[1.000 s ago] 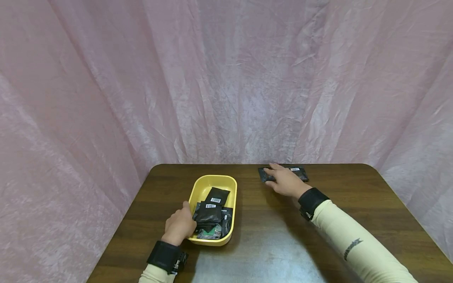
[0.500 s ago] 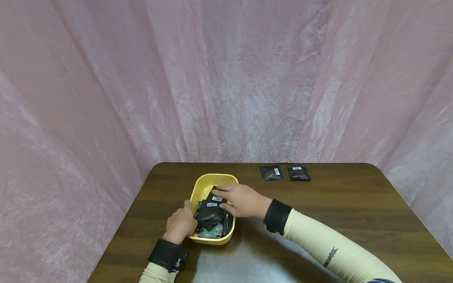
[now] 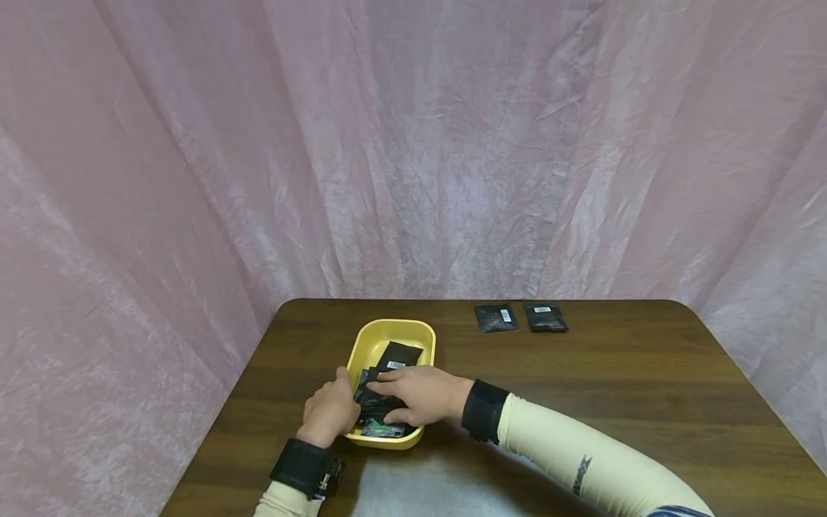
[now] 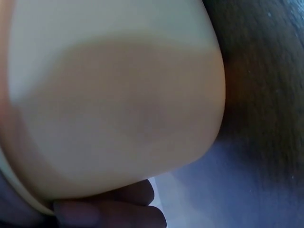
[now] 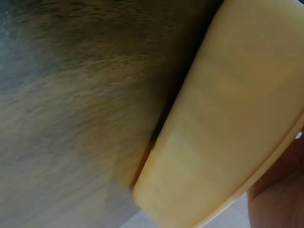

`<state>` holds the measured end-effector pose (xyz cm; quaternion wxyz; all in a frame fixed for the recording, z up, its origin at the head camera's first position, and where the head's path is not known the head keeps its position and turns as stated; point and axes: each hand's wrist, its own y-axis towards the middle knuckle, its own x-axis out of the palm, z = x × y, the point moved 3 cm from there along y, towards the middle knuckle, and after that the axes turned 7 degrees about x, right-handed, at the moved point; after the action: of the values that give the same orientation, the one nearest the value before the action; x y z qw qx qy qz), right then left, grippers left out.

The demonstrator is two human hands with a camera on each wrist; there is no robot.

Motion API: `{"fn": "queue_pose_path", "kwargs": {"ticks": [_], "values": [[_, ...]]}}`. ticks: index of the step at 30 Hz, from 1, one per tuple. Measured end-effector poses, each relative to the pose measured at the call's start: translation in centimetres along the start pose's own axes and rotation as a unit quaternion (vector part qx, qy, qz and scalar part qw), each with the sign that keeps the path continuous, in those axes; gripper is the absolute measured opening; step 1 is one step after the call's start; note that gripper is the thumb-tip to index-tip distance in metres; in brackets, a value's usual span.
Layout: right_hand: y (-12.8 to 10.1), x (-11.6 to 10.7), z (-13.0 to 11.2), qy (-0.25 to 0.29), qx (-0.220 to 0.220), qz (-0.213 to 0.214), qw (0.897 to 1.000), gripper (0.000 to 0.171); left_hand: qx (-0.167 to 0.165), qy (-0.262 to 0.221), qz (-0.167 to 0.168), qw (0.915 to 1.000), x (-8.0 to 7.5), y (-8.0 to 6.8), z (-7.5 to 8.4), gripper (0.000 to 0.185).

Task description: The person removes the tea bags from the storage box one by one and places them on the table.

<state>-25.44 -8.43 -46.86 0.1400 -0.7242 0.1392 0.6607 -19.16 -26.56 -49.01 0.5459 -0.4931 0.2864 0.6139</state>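
A yellow plastic tub stands on the table at left of centre in the head view. Inside lie several small flat black packets with white barcode labels, and a packet with a green patch shows at the near end. My left hand grips the tub's left rim; in the left wrist view its fingers lie against the outer wall. My right hand reaches over the right rim, with fingers and thumb spread at the top of the packet pile. The right wrist view shows mostly the tub's outer wall.
Two more black packets, a left one and a right one, lie side by side near the far edge of the wooden table. A pink curtain hangs right behind that edge.
My right hand has left the two packets at the far edge and come left into the tub, then nearer over the pile. My left hand keeps its grip on the rim.
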Motion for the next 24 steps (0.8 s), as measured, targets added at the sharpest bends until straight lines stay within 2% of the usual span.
{"fn": "queue_pose_path", "kwargs": {"ticks": [5, 9, 19, 24], "values": [[0.33, 0.13, -0.15, 0.010, 0.022, -0.026, 0.999, 0.069, 0.003, -0.002, -0.001, 1.0000, -0.07, -0.02, -0.15, 0.053], [0.53, 0.32, -0.15, 0.013, 0.033, -0.034, 0.999, 0.066, 0.008, -0.001, 0.002, 1.0000, -0.03, 0.08, -0.08, 0.052], [0.59, 0.26, -0.55, -0.002, 0.022, -0.003, 1.000, 0.043, 0.008, 0.000, 0.002, 1.0000, -0.14, 0.13, -0.03, 0.048], [0.41, 0.25, -0.75, -0.026, 0.016, 0.017, 0.999, 0.033, 0.009, -0.004, 0.006, 0.9999, -0.12, 0.11, -0.07, 0.048]]}}
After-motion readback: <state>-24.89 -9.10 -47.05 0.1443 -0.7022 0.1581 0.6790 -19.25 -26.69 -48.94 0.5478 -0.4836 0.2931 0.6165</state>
